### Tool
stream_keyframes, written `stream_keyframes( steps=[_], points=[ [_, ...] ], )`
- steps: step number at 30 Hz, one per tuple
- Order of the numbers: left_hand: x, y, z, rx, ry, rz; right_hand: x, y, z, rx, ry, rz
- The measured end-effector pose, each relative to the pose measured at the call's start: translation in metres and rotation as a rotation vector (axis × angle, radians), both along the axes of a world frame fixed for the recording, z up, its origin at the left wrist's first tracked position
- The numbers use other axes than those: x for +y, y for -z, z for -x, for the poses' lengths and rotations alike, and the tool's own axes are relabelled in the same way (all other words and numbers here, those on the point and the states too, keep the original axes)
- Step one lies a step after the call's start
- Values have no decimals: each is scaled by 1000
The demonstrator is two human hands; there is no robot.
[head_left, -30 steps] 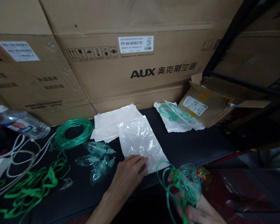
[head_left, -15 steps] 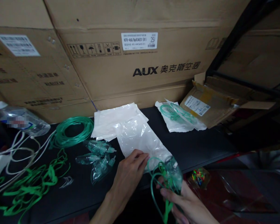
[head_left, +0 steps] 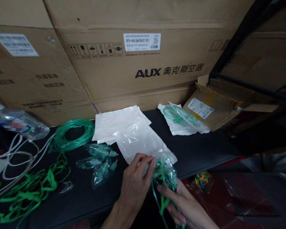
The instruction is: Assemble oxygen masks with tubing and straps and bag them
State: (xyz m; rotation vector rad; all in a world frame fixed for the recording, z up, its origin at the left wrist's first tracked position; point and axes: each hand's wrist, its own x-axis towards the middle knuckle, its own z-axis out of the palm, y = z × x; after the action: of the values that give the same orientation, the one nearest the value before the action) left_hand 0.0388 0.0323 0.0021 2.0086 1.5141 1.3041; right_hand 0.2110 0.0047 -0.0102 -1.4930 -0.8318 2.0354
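My left hand (head_left: 135, 178) is closed, pinching the near edge of a clear-fronted white pouch (head_left: 140, 140) that lies on the black table. Close beside it, my right hand (head_left: 178, 200) is wrapped round a clear green oxygen mask (head_left: 169, 171) with its coiled tubing and a bright green elastic strap (head_left: 164, 203). The mask is right at the pouch's near end; whether part of it is inside, I cannot tell. More flat white pouches (head_left: 116, 122) lie under the far end of this one.
Left of my hands lie several clear masks (head_left: 103, 165), nose clips (head_left: 66, 187), green straps (head_left: 28, 194), coiled green tubing (head_left: 72, 135), white cables and a bottle (head_left: 21, 122). Behind are filled pouches (head_left: 181, 119), an open carton (head_left: 205, 105) and a large cardboard box (head_left: 105, 76).
My right hand has brought the mask and tubing left, up against the pouch's near end. My left hand has shifted slightly and still pinches the pouch edge.
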Motion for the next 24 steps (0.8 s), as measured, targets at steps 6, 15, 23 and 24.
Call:
stream_keyframes(
  steps=[6, 15, 23, 24],
  points=[
    [-2, -4, -6, -69, -31, -12, 11, 1, -2, 16, -59, 59],
    [-10, 2, 5, 236, 159, -54, 22, -8, -10, 57, 111, -86],
    [0, -3, -3, 273, 92, -57, 25, -11, 6, 90, 45, -129],
    [1, -3, -3, 274, 101, -53, 26, -11, 6, 86, 35, -128]
  ],
)
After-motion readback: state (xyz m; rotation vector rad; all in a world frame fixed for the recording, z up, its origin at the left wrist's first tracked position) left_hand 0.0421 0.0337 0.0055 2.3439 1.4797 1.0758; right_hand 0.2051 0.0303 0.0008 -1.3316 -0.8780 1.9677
